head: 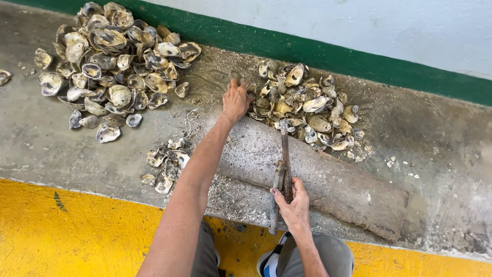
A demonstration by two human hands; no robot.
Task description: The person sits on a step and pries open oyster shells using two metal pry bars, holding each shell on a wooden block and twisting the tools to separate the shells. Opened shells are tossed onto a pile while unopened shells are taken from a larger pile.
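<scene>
Grey trousers and a shoe show at the bottom edge, above a yellow painted strip. Just above them, right of centre, the right hand (293,204) has its grip clamped on the handle of a rusty, flat-bladed metal tool (285,164), which lies along a rough grey log-like block (328,174) running diagonally across the concrete floor (441,149). Higher, at centre, the left hand (236,100) reaches into the right-hand heap of closed, muddy oysters (307,110), fingers curled on one at the heap's edge; whether it is fully gripped I cannot tell. This looks like the picking-up step before opening. At upper left lies a large pile of empty shells (110,61), pale and cupped, with a few more shells (166,164) near the forearm.
</scene>
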